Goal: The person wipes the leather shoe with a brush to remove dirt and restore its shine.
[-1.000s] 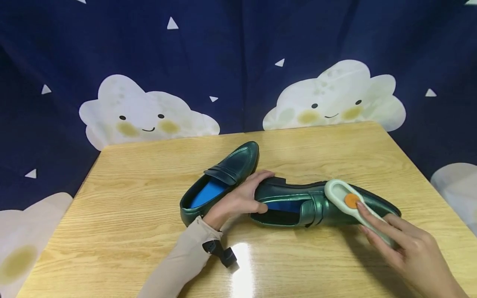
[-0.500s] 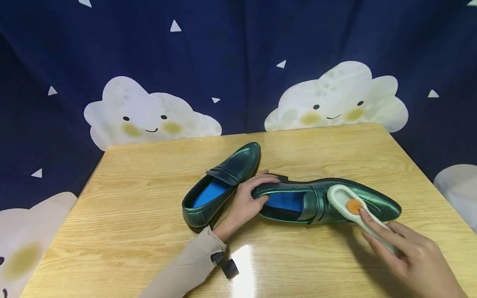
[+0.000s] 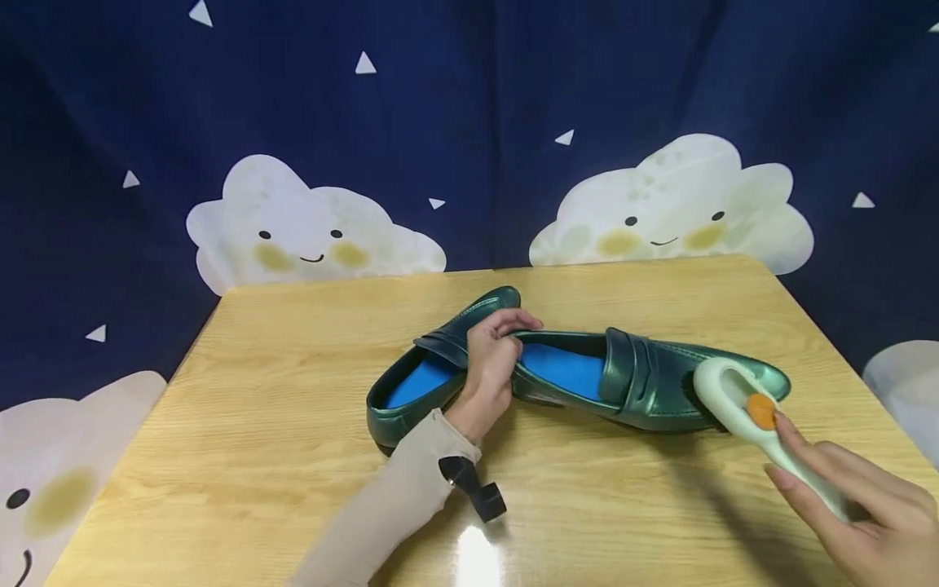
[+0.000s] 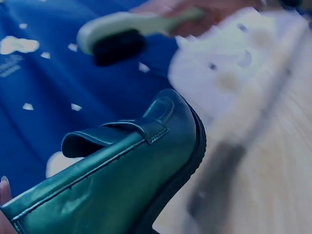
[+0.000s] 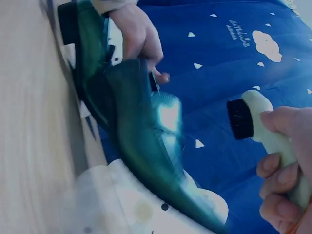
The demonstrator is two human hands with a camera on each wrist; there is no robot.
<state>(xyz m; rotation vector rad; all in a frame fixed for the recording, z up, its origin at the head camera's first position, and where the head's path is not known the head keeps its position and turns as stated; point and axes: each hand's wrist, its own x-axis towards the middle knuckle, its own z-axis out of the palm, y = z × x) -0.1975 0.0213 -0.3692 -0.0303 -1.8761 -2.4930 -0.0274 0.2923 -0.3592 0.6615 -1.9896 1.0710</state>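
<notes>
A dark green loafer (image 3: 671, 371) with a blue insole is held by its heel end in my left hand (image 3: 490, 371), toe pointing right. The left wrist view shows this loafer (image 4: 112, 175) tilted above the table. My right hand (image 3: 866, 505) grips a pale green shoe brush (image 3: 713, 387) by its handle, index finger at the orange button (image 3: 761, 411). Its dark bristles (image 5: 240, 119) stand apart from the leather in both wrist views. The matching loafer (image 3: 447, 336) rests on the table behind my left hand, partly hidden by it.
The wooden table (image 3: 279, 408) lies beneath everything, and a dark blue curtain (image 3: 440, 98) with clouds hangs behind its far edge. A black strap mount (image 3: 477, 489) sticks out from my left wrist.
My left hand has rolled the held loafer from its side, so its opening now faces further upward. The brush has moved right, over the toe part. The other loafer stays on the table.
</notes>
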